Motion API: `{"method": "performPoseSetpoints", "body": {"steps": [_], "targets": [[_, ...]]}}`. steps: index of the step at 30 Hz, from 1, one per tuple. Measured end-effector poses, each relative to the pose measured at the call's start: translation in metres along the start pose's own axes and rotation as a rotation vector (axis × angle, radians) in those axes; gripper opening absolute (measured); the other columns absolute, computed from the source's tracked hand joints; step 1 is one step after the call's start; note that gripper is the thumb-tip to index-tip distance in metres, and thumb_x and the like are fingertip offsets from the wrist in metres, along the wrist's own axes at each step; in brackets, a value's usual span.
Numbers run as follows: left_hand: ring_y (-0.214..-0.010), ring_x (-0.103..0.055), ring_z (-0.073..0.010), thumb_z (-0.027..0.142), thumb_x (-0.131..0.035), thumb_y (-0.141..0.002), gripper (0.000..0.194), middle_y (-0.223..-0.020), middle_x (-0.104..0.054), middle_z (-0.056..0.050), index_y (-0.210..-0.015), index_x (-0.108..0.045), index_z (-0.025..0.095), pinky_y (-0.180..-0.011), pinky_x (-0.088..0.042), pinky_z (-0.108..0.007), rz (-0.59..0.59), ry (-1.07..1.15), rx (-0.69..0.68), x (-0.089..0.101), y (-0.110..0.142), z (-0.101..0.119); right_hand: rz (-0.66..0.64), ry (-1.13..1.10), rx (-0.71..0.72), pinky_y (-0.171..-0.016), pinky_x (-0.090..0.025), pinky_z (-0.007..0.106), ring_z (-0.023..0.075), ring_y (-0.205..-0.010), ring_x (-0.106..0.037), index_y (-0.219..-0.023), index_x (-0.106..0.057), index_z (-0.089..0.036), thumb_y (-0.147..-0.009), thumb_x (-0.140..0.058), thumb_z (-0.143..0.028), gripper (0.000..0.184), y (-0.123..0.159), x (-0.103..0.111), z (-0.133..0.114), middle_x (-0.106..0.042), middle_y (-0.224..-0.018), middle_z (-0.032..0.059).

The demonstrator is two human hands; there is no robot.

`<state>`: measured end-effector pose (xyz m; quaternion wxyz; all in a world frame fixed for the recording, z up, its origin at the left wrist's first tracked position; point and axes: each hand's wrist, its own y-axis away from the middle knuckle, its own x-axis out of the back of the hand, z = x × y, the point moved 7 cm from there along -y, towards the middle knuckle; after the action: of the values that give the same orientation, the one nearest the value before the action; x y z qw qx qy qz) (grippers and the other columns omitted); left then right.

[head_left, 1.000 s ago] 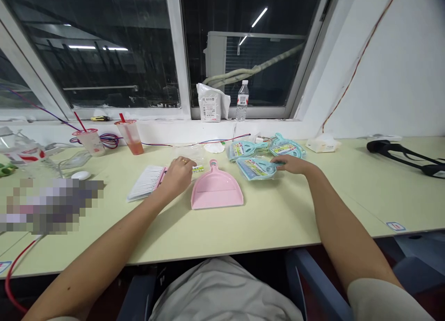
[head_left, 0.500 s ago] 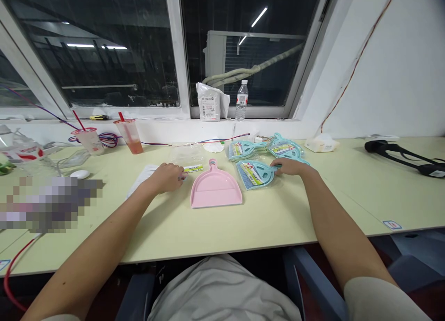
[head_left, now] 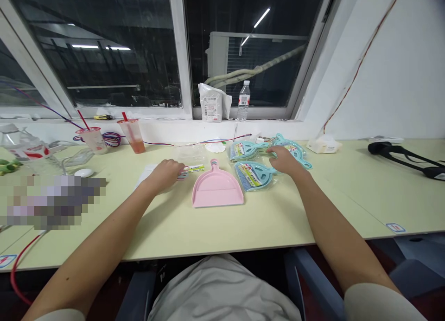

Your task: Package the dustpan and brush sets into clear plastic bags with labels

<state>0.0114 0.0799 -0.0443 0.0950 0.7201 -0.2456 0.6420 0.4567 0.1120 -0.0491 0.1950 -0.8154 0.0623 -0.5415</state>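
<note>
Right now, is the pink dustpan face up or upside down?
Face up: the pink dustpan shows its hollow inside and raised rim.

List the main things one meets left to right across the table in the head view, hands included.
White mouse, cup with reddish drink, left hand, pink dustpan, nearest wrapped teal dustpan set, right hand, white packet, black object.

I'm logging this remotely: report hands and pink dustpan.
Left hand over white brush, grip hidden. Right hand at packaged blue dustpans. Pink dustpan between them, untouched.
</note>
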Motion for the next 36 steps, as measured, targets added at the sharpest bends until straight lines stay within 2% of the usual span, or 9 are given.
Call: {"method": "performPoseSetpoints", "body": {"steps": [4, 9, 12, 15, 18, 23, 26, 32, 36], "targets": [[-0.096, -0.061, -0.0339, 0.019, -0.046, -0.088, 0.034, -0.094, -0.070, -0.018, -0.112, -0.070, 0.019, -0.085, -0.041, -0.043, 0.102, -0.009, -0.012, 0.015, -0.002, -0.001, 0.226, -0.169, 0.217, -0.103, -0.044, 0.043, 0.0276, -0.111, -0.061, -0.104, -0.069, -0.017, -0.078, -0.054, -0.016, 0.030, 0.008, 0.006, -0.064, -0.070, -0.111, 0.0112], [-0.103, -0.059, -0.0362, 0.027, -0.044, -0.094, 0.031, -0.089, -0.069, -0.018, -0.104, -0.071, 0.018, -0.092, -0.040, -0.048, 0.330, 0.011, -0.018, 0.063, 0.001, 0.023, 0.018, -0.364, 0.226, -0.083, -0.050, 0.037, 0.0226, -0.092, -0.064, -0.109, -0.068, -0.017, -0.086, -0.062, -0.034, 0.029, 0.029, -0.041, -0.139, -0.069, -0.103, 0.0093], [-0.093, -0.063, -0.0331, 0.031, -0.045, -0.093, 0.030, -0.086, -0.069, -0.016, -0.087, -0.072, 0.018, -0.082, -0.044, -0.043, 0.300, 0.106, 0.050, 0.077, -0.015, 0.048, -0.063, -0.361, 0.179, -0.081, -0.049, 0.036, 0.0225, -0.092, -0.064, -0.109, -0.067, -0.017, -0.086, -0.064, -0.039, 0.032, 0.038, -0.064, -0.159, -0.069, -0.104, 0.0101], [-0.087, -0.067, -0.0319, 0.031, -0.053, -0.086, 0.024, -0.091, -0.072, -0.017, -0.086, -0.073, 0.016, -0.071, -0.046, -0.038, 0.155, 0.224, 0.184, 0.065, -0.048, 0.075, -0.017, -0.440, 0.136, -0.085, -0.048, 0.035, 0.0219, -0.095, -0.064, -0.107, -0.067, -0.018, -0.091, -0.059, -0.037, 0.027, 0.037, -0.068, -0.160, -0.070, -0.105, 0.0094], [-0.095, -0.068, -0.0342, 0.027, -0.057, -0.083, 0.028, -0.101, -0.072, -0.021, -0.098, -0.073, 0.011, -0.072, -0.048, -0.038, 0.129, 0.224, 0.262, 0.049, -0.080, 0.101, -0.005, -0.553, 0.081, -0.090, -0.047, 0.036, 0.0228, -0.102, -0.064, -0.106, -0.067, -0.020, -0.095, -0.051, -0.040, 0.028, 0.033, -0.067, -0.153, -0.071, -0.109, 0.0081], [-0.097, -0.069, -0.0327, 0.021, -0.055, -0.084, 0.029, -0.105, -0.071, -0.023, -0.102, -0.073, 0.008, -0.076, -0.050, -0.037, 0.054, 0.177, 0.281, 0.022, -0.098, 0.123, -0.118, -0.578, 0.087, -0.087, -0.047, 0.035, 0.0238, -0.101, -0.065, -0.105, -0.068, -0.021, -0.095, -0.052, -0.042, 0.028, 0.033, -0.075, -0.156, -0.072, -0.108, 0.0055], [-0.099, -0.069, -0.0324, 0.025, -0.052, -0.089, 0.028, -0.105, -0.071, -0.023, -0.098, -0.073, 0.009, -0.080, -0.050, -0.038, 0.041, 0.183, 0.286, 0.014, -0.093, 0.119, -0.148, -0.468, 0.148, -0.083, -0.046, 0.034, 0.0238, -0.095, -0.064, -0.101, -0.070, -0.021, -0.091, -0.057, -0.035, 0.021, 0.034, -0.082, -0.164, -0.072, -0.104, 0.0058], [-0.108, -0.064, -0.0374, 0.047, -0.047, -0.094, 0.046, -0.110, -0.069, -0.025, -0.113, -0.063, 0.009, -0.083, -0.047, -0.042, 0.195, 0.322, 0.325, 0.012, -0.066, 0.085, -0.095, -0.408, 0.121, -0.080, -0.045, 0.034, 0.0239, -0.093, -0.063, -0.096, -0.069, -0.020, -0.091, -0.057, -0.033, 0.018, 0.035, -0.086, -0.168, -0.070, -0.100, 0.0069], [-0.098, -0.068, -0.0328, 0.057, -0.059, -0.085, 0.049, -0.110, -0.072, -0.019, -0.111, -0.064, 0.016, -0.075, -0.047, -0.036, 0.007, 0.585, 0.305, -0.021, -0.045, 0.062, -0.053, -0.491, 0.087, -0.081, -0.046, 0.034, 0.0224, -0.093, -0.062, -0.105, -0.063, -0.021, -0.090, -0.060, -0.034, 0.020, 0.037, -0.086, -0.167, -0.069, -0.103, 0.0067]]}}
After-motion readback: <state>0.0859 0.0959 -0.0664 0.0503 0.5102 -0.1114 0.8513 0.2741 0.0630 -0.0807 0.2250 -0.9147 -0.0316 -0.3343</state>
